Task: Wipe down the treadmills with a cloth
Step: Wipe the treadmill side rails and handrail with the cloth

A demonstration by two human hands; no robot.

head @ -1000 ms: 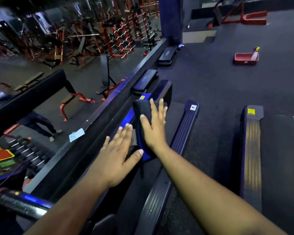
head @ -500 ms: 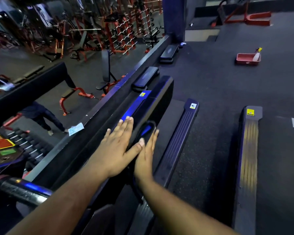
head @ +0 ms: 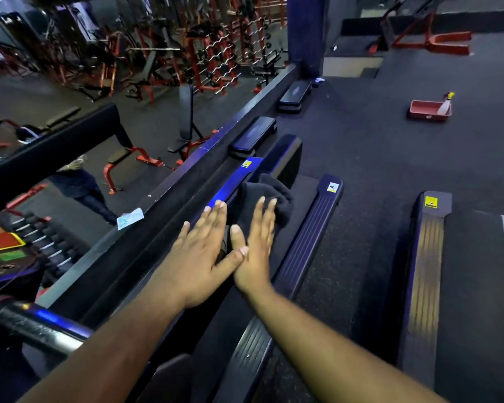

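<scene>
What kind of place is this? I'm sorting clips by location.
Almost certainly a gym, seen from a raised floor. A treadmill deck lies at right, racks of bars and an adjustable bench stand below, and the right hand presses a cloth on another treadmill.

A dark charcoal fleecy cloth (head: 266, 199) lies against a black treadmill side rail streaked glossy blue (head: 233, 181), which carries a small yellow sticker (head: 246, 163). A ribbed black foot rail (head: 309, 242) runs alongside. A red plastic tray (head: 425, 111) sits on speckled dark-grey flooring (head: 361, 135).
</scene>
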